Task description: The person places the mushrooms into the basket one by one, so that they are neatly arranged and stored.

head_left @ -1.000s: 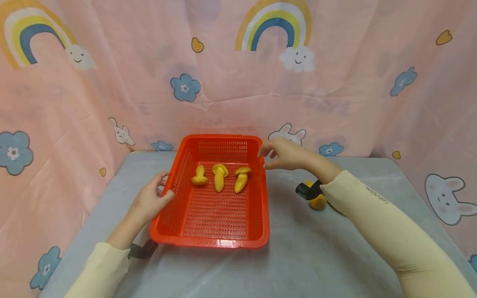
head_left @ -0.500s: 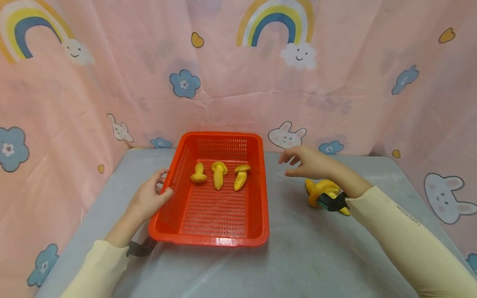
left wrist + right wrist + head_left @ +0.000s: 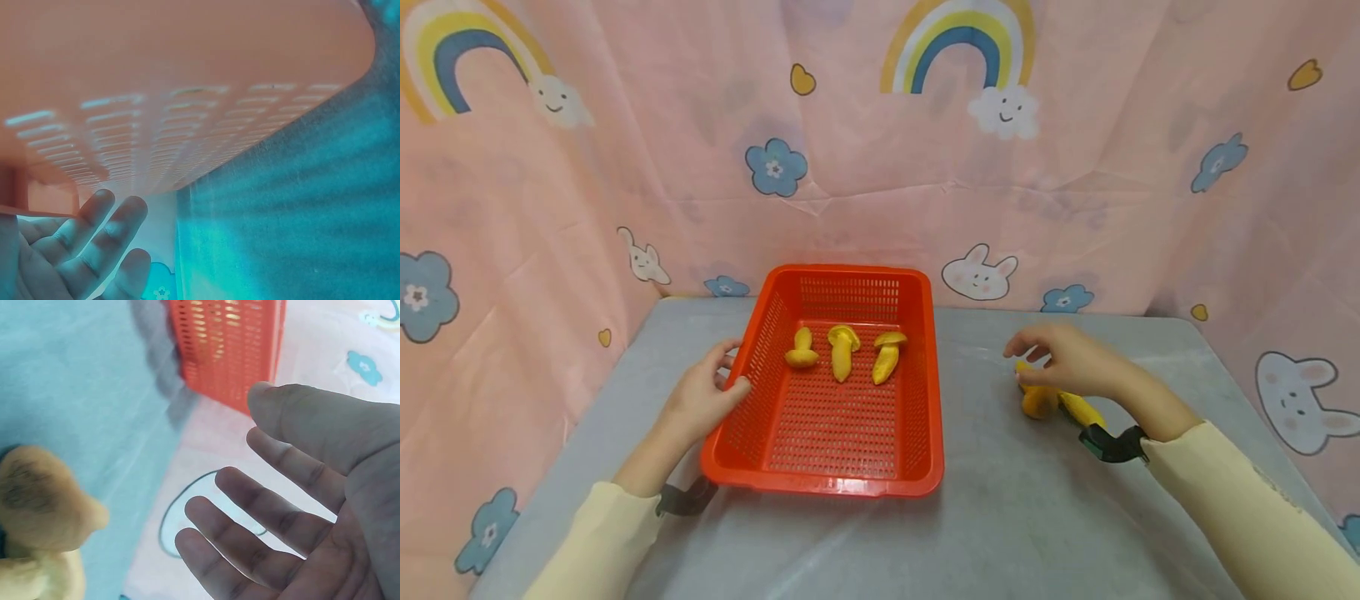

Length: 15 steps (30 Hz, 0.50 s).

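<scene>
A red plastic basket (image 3: 835, 450) with slotted walls holds three yellow mushrooms, a left one (image 3: 802, 358), a middle one (image 3: 842, 362) and a right one (image 3: 886, 364). My left hand (image 3: 703, 400) grips its left rim, thumb on top and fingers outside below. In the left wrist view these fingers (image 3: 125, 219) lie under the rim beside the outer wall. Loosely bent and holding nothing, my right hand (image 3: 1067, 358) hovers over a small pile right of the basket. That pile shows a brownish rounded piece (image 3: 1039, 402) and a yellow elongated piece (image 3: 1082, 410), partly hidden by the hand.
A grey cloth-covered table (image 3: 1000, 517) lies beneath everything. Behind it and at both sides hangs a pink curtain (image 3: 865, 225) printed with rainbows, flowers and rabbits. Dark wrist straps with cameras sit on both wrists.
My right hand has moved right and a little down, from the basket's right rim to above the small pile. The left hand and the mushrooms in the basket stay in place.
</scene>
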{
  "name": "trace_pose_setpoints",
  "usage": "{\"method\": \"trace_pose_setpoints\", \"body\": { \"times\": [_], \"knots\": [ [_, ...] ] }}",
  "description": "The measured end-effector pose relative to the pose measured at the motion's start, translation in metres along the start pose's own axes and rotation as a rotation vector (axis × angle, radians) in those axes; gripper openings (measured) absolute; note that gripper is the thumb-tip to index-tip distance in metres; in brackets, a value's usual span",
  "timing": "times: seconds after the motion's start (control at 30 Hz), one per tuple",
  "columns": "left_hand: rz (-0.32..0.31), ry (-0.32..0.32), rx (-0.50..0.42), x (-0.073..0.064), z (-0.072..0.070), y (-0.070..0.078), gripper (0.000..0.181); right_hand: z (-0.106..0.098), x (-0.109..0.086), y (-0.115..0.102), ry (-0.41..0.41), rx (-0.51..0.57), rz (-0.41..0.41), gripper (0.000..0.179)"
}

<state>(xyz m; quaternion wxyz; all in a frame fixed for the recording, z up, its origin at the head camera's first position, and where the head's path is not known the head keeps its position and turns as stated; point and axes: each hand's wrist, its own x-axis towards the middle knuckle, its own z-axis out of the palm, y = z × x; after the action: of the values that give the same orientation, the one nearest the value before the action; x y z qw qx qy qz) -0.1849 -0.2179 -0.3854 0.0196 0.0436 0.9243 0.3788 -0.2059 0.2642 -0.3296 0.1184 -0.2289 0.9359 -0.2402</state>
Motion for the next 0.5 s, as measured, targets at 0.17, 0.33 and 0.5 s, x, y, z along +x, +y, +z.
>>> {"method": "trace_pose_setpoints", "body": {
  "times": [0.17,0.33,0.5],
  "knots": [
    [0.006,0.001,-0.006,0.0,-0.001,0.0,0.06,0.009,-0.006,0.013,0.001,-0.026,0.0,0.025],
    [0.008,-0.001,-0.008,0.001,0.0,-0.001,0.059,0.016,-0.01,0.022,0.006,-0.023,0.01,0.027],
    [0.003,-0.002,-0.009,0.001,0.001,-0.001,0.06,0.02,-0.014,0.027,0.01,-0.016,0.008,0.029]
  ]
}}
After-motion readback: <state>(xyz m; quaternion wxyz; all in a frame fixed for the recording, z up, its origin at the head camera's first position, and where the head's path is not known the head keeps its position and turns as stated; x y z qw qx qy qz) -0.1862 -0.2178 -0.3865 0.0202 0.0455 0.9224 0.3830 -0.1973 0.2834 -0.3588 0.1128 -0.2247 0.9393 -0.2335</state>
